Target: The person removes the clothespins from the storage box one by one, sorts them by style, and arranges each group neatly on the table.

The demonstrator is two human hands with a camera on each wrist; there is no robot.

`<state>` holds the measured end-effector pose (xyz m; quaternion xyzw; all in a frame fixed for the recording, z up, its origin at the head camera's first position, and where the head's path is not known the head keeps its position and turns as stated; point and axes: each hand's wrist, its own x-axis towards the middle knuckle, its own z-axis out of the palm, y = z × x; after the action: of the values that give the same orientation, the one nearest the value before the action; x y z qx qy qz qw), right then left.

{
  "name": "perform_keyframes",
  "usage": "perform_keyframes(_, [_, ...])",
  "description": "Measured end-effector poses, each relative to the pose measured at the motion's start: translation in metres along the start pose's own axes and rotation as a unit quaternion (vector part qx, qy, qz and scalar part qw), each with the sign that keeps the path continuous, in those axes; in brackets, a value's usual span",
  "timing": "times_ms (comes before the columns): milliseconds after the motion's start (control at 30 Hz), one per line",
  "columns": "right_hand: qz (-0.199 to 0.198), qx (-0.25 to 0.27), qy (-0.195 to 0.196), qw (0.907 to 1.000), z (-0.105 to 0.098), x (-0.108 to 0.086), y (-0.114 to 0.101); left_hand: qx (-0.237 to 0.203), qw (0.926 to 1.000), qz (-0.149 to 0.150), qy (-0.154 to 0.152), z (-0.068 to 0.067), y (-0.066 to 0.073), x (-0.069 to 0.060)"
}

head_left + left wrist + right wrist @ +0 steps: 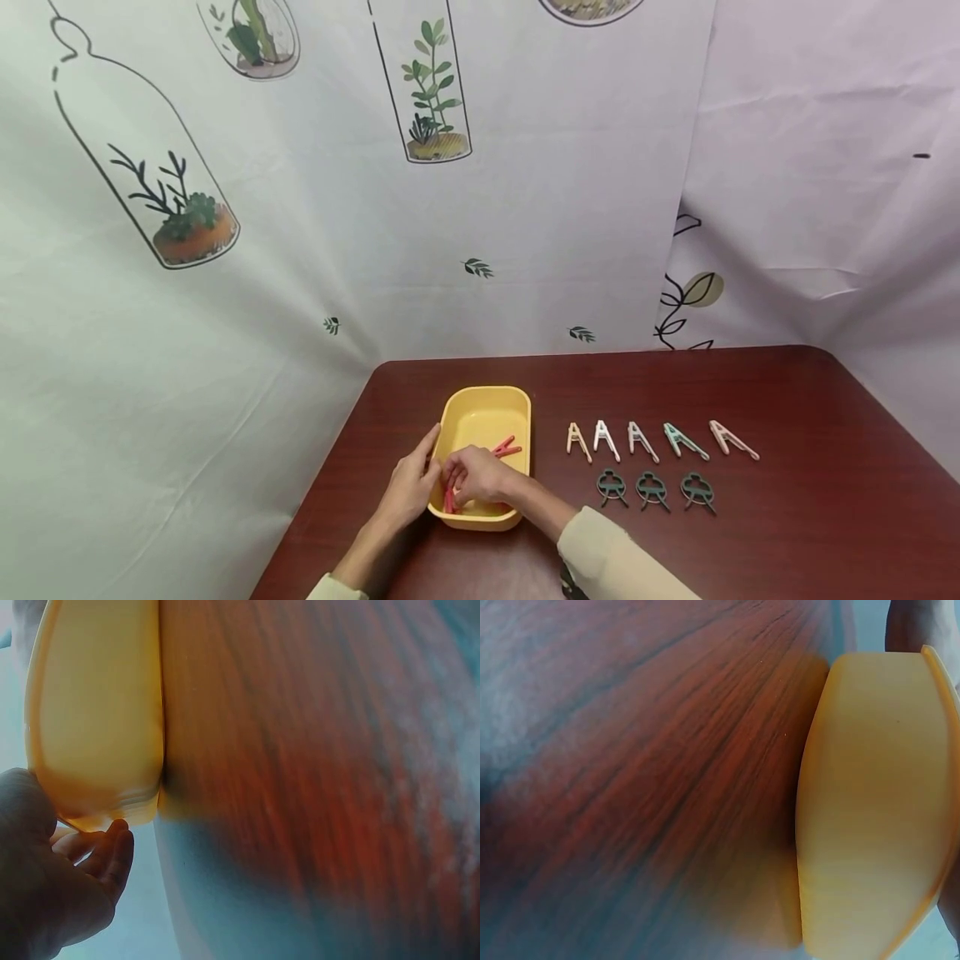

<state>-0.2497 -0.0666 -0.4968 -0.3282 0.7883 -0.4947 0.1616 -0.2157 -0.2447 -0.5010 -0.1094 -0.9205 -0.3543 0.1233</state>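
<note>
A yellow plastic tub (480, 523) stands on the table's left part. My left hand (408, 486) holds it by the left wall, and the left wrist view shows the fingers (112, 859) bent at the tub's edge. Inside the tub, my right hand (480, 475) reaches to the near left corner. Its bent fingers pinch a red clothespin (449, 500), partly covered by the hand. Another red clothespin (507, 447) lies in the tub just beyond that hand. In the right wrist view the tub's outer wall (874, 802) hides the fingers.
Right of the tub, a row holds yellow (577, 442), white (606, 440), pale pink (642, 442), teal (685, 441) and pink (732, 439) clothespins. Nearer lie three dark green round clips (652, 490). A printed cloth (525, 217) hangs behind the dark red table (810, 517).
</note>
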Motion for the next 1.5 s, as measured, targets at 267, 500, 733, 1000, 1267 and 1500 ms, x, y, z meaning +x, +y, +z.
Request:
perform_keyframes(267, [0.002, -0.012, 0.005, 0.9999, 0.001, -0.0007, 0.0001, -0.004, 1.0, 0.0, 0.004, -0.0003, 0.0011, -0.0018])
perform_keyframes(500, [0.02, -0.001, 0.021, 0.9996, 0.0002, -0.0028, -0.0015, -0.004, 1.0, -0.003, -0.002, 0.0001, 0.0004, -0.0005])
perform_keyframes(733, [0.043, 0.075, 0.036, 0.9956, -0.0016, -0.0039, -0.0022, -0.007, 1.0, 0.002, -0.001, 0.0009, -0.0024, -0.0005])
perform_keyframes(1000, [0.048, 0.127, 0.071, 0.9881, -0.0044, -0.0018, -0.003, -0.015, 0.9999, 0.0, -0.002, 0.0, -0.0008, -0.0013])
perform_keyframes(1267, [0.023, 0.154, 0.127, 0.9796, -0.0077, -0.0002, -0.0009, -0.009, 0.9999, -0.003, -0.007, 0.0005, 0.0003, -0.001])
perform_keyframes(1500, [0.003, 0.165, 0.17, 0.9716, -0.0082, 0.0024, 0.0003, -0.009, 0.9999, -0.005, -0.007, 0.0005, -0.0001, -0.0003])
